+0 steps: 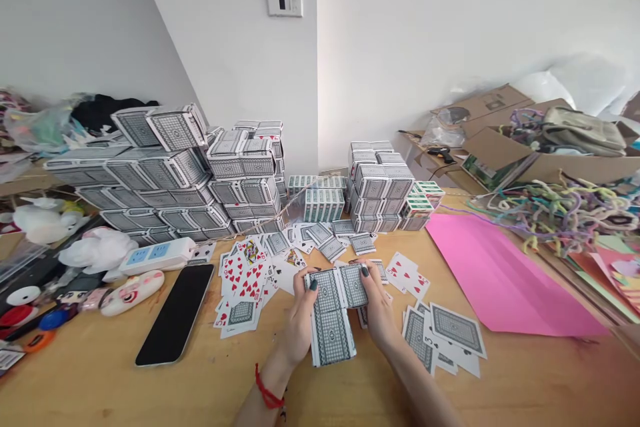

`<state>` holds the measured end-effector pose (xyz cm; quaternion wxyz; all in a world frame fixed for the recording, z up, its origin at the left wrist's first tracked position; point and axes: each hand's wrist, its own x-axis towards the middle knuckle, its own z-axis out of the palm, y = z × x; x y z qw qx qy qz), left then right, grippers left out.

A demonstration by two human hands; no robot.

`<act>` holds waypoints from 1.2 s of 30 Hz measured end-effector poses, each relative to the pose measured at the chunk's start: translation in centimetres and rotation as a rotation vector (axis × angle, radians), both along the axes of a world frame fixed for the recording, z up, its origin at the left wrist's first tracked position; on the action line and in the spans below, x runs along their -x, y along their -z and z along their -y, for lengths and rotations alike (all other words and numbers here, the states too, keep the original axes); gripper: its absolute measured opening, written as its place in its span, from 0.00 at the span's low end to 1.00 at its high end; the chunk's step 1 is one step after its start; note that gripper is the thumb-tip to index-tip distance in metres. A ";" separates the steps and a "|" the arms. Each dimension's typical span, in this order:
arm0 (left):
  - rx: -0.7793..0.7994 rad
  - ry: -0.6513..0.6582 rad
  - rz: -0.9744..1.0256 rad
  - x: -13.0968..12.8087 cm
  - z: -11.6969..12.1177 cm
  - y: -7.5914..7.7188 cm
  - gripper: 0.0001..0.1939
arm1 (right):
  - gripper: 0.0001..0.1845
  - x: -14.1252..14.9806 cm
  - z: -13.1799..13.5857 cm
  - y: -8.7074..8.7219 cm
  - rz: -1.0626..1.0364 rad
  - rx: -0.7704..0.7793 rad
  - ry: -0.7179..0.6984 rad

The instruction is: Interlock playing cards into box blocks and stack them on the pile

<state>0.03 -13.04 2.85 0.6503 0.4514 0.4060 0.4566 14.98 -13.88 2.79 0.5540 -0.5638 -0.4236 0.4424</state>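
Between my hands, above the wooden table, is a block of folded playing cards (pixel 331 333) with grey patterned backs outward. My left hand (pixel 301 310) grips its left side, thumb on top. My right hand (pixel 376 303) closes on a smaller card piece (pixel 353 283) at the block's upper right; whether the two are joined I cannot tell. The undersides are hidden. Loose cards lie left (pixel 245 280) and right (pixel 453 337) of my hands, some face up. Behind them rise stacked card blocks, a tall group (pixel 165 167) at left and a smaller one (pixel 383 187) at right.
Boxed card decks (pixel 323 203) stand by the wall. At left lie a black phone (pixel 175 317), a white power strip (pixel 157 255) and plush toys (pixel 97 250). Pink paper (pixel 505 273) covers the right side, near tangled fuzzy strands (pixel 575 213) and a cardboard box (pixel 565 163).
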 end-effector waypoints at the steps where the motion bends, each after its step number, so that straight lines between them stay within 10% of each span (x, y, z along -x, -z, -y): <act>1: 0.001 -0.005 0.011 0.0 0.0 0.0 0.11 | 0.16 0.1 0.0 0.1 0.006 -0.001 -0.003; 15: 0.009 0.119 -0.168 0.4 0.2 -1.0 0.15 | 0.15 0.1 0.1 0.3 0.105 -0.079 0.000; 20: -0.181 -0.025 -0.342 0.8 -0.8 -0.5 0.17 | 0.17 -0.6 0.2 -0.8 -0.048 0.019 -0.130; 30: 0.022 -0.129 -0.120 1.0 -1.4 -0.1 0.25 | 0.14 -1.4 -1.0 0.6 -0.420 -0.054 0.135; 36: -0.082 -0.273 -0.201 1.5 -1.5 -1.1 0.14 | 0.13 -2.2 -0.3 -0.8 -0.266 0.075 -0.159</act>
